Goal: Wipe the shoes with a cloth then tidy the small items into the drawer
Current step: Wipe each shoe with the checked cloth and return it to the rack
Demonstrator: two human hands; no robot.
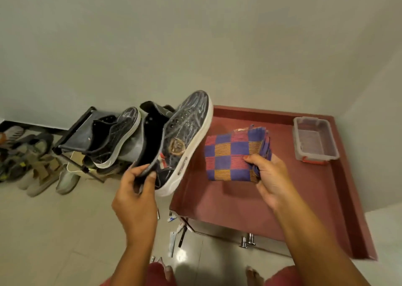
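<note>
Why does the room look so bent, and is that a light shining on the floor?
Head view: the wide-angle lens bows straight edges, so the red cabinet top looks skewed; a bright glare patch sits on the floor tiles near the bottom; the checked cloth casts a soft shadow on the cabinet; the shoe is reasonably sharp, the far sandals softer.

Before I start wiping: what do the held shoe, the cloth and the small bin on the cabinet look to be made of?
Shoe: dark denim-like fabric upper with pale streaks, metal eyelets, matte white rubbery sole.
Cloth: woven cotton-like fabric, judging by its ribbed blue, red and orange checks and folded layers.
Bin: translucent glossy plastic with red clips.
</note>
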